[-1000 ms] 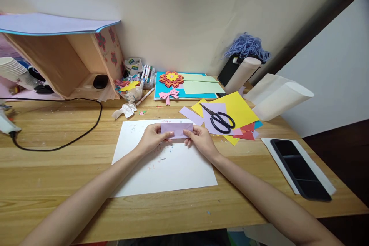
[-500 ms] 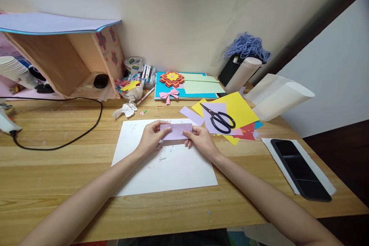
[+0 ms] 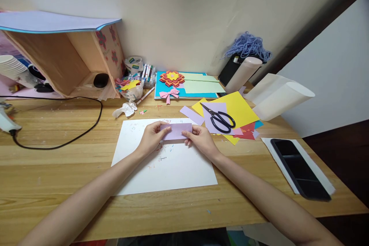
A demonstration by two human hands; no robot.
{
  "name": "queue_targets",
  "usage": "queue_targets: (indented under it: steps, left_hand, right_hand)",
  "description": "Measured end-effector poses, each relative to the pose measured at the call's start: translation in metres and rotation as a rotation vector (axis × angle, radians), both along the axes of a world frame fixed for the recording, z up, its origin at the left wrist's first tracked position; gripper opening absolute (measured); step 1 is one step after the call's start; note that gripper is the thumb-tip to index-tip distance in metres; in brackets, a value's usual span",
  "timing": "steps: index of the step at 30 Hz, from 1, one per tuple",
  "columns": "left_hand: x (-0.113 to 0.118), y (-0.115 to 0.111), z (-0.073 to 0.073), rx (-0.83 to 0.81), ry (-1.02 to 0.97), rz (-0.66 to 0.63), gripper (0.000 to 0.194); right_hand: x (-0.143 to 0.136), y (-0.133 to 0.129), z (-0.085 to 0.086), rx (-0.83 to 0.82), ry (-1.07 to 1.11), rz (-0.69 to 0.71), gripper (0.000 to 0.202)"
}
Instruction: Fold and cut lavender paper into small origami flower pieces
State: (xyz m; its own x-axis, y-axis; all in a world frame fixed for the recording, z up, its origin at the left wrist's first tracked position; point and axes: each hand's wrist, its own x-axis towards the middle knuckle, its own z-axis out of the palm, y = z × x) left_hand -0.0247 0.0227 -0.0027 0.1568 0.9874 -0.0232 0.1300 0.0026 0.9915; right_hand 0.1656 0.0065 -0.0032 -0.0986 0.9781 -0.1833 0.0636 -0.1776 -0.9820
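Note:
A small purple paper rectangle (image 3: pixel 176 131) is held level over the white sheet (image 3: pixel 173 173). My left hand (image 3: pixel 152 136) pinches its left end, thumb on the front face. At its right end my right hand (image 3: pixel 201 140) grips it the same way, thumb on top; the fingers behind the paper are partly hidden. To the right, black-handled scissors (image 3: pixel 220 118) rest on a purple sheet (image 3: pixel 215 108) and yellow paper (image 3: pixel 240 109). Another purple strip (image 3: pixel 191 115) lies just beyond my right hand. Small coloured scraps dot the white sheet.
Behind are a layered paper flower (image 3: pixel 172 79), a pink bow (image 3: pixel 169 94), green paper (image 3: pixel 201 87) and a tub of scraps (image 3: pixel 132 89). A phone (image 3: pixel 300 169) lies right. Crumpled tissue (image 3: pixel 125 109), a black cable (image 3: pixel 57 148) and a box (image 3: pixel 108 59) are left.
My right thumb has slid very slightly to the left on the purple paper. Both hands otherwise keep the same hold.

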Motion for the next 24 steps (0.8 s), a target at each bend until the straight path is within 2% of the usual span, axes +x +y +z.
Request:
queue_targets:
  steps: [8,10,14,16,18,20,24]
  left_hand:
    - [-0.001,0.002,0.004,-0.015,0.085,-0.038,0.032]
    - [-0.003,0.004,0.010,-0.044,0.152,-0.128,0.032]
    - [-0.004,0.004,0.022,-0.067,0.302,-0.412,0.031]
    - [-0.002,0.001,0.025,-0.026,0.377,-0.459,0.035]
    - [0.002,-0.004,0.025,0.058,0.444,-0.442,0.038]
    - [0.007,-0.010,0.023,0.151,0.502,-0.384,0.037]
    - [0.016,-0.020,0.017,0.234,0.490,-0.176,0.035]
  right_hand:
    - [0.002,0.001,-0.001,0.005,-0.013,0.004,0.035]
    - [0.004,0.004,-0.001,0.032,-0.014,0.017,0.034]
    - [0.009,0.009,0.000,0.094,-0.051,0.135,0.029]
    - [0.010,0.010,0.002,0.114,-0.077,0.207,0.027]
    - [0.009,0.009,0.004,0.128,-0.088,0.224,0.027]
    - [0.006,0.006,0.006,0.120,-0.069,0.174,0.027]
    - [-0.002,-0.001,0.008,0.026,0.079,0.141,0.030]
